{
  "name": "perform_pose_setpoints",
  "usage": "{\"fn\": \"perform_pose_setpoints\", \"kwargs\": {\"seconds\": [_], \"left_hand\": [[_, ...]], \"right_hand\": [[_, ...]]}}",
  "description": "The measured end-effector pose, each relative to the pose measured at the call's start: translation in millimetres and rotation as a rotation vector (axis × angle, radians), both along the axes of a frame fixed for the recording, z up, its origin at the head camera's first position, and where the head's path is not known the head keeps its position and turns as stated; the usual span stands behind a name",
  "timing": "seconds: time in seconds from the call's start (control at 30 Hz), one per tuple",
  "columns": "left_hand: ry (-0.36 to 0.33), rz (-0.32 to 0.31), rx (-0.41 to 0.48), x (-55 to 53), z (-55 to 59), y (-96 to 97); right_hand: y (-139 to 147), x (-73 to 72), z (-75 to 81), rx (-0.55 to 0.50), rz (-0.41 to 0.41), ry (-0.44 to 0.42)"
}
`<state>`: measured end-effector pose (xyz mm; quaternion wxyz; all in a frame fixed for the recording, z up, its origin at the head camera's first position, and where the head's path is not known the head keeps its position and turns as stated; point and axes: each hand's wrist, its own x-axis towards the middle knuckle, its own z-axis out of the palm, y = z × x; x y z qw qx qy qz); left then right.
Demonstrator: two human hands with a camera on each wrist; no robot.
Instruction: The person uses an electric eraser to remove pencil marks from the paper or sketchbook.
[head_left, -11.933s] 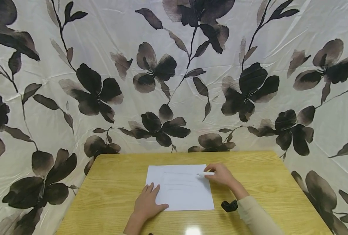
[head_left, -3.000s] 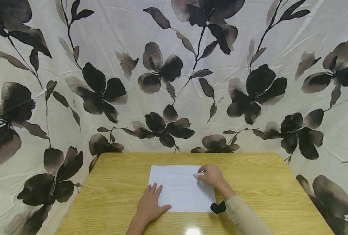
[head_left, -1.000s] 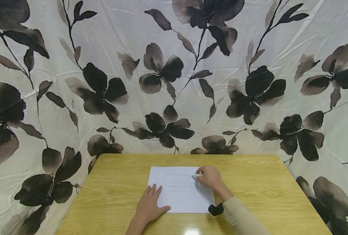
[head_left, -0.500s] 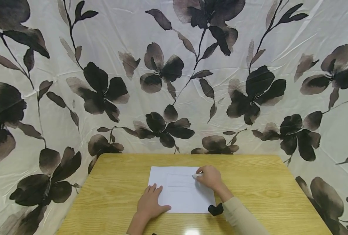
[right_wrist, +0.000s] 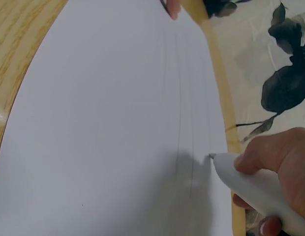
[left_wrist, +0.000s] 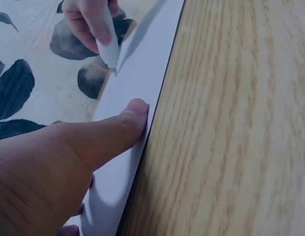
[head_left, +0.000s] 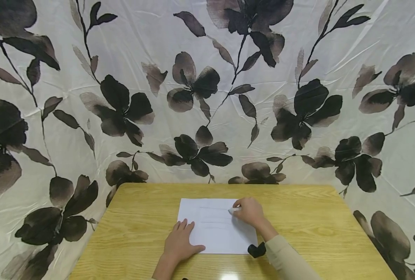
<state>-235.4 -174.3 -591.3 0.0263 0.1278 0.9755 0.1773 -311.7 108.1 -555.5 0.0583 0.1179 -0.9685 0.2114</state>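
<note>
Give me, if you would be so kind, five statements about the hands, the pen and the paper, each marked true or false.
1. The right hand holds a white, tapered pen. True.
2. The left hand grips a second pen. False: the left hand rests on the white, rectangular sheet of paper, at its near left.
3. Thin, dark lines run across the sheet. True.
4. The pen's tip is at the sheet's near edge. False: it is toward the far right part.
5. The sheet hangs over an edge of the yellowish, wood-grained table. False: the whole sheet lies within the table's top.
</note>
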Motion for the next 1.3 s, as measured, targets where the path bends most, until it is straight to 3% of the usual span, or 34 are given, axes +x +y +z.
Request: {"fn": "perform_pose_setpoints", "kwargs": {"seconds": [0.77,0.93,1.3], "left_hand": [[0.01,0.003,0.006,2.0,5.8,1.2],[0.004,0.007,-0.006,1.4,3.3,0.2],[0.006,0.009,0.013,1.2,-4.0,0.1]], "right_hand": [[-3.4,-4.0,0.3,0.024,0.0,-0.012],[-4.5,-4.5,-0.6,0.033,0.026,0.009],[-7.3,-1.7,1.8,0.037,0.003,-0.008]]}}
